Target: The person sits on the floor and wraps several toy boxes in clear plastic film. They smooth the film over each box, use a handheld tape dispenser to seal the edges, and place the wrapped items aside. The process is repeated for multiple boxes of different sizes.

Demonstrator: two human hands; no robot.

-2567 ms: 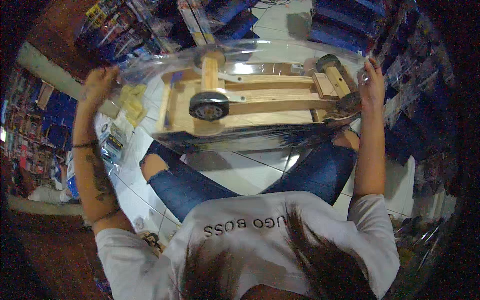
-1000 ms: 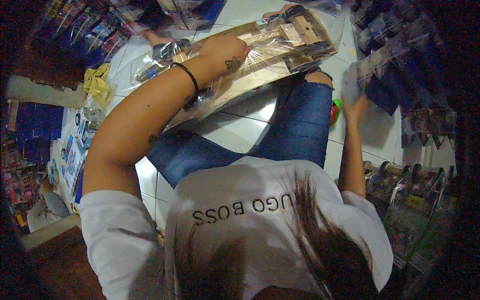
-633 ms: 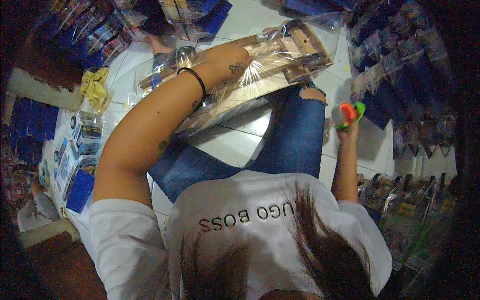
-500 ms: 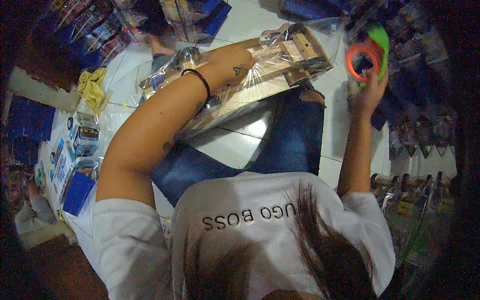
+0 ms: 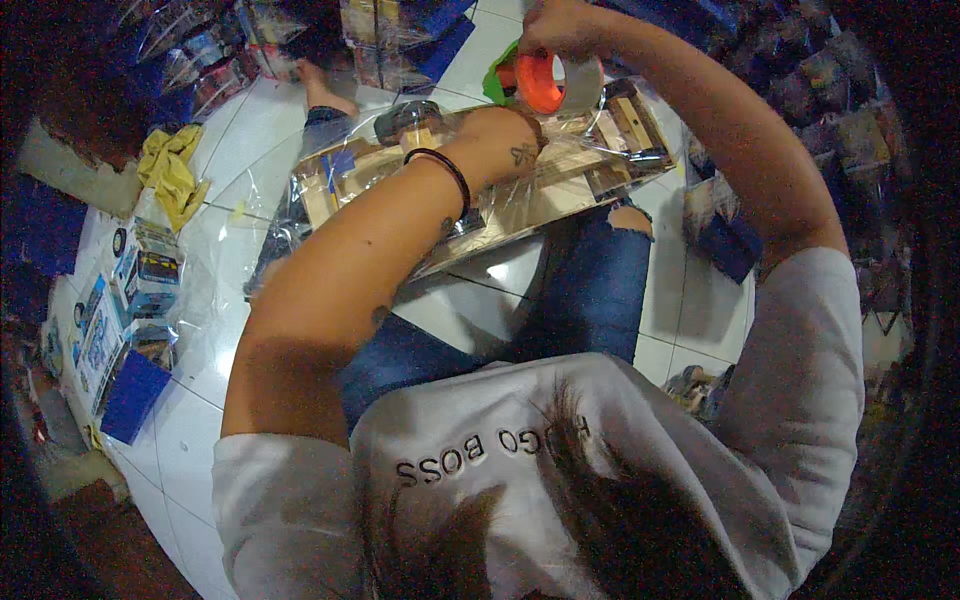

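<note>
One roll of tape [image 5: 532, 85], orange and green, has been carried across in the head view: half a second ago it was held well apart, to the right of the wooden toy car [image 5: 565, 190], and now it is held over the toy's far side, close to the left hand [image 5: 500, 140]. The roll is gripped by the right hand [image 5: 560, 28]. Plastic film [image 5: 450, 250], earlier stretched out between two hands, is now spread over the toy and pressed near the middle by the left hand; its fingertips are hidden, so whether film is pinched in that grip cannot be told. The toy is laid wheels up across the legs [image 5: 600, 280]. Tape and film seem thereby to be brought within working reach; no stuck strip can be made out.
</note>
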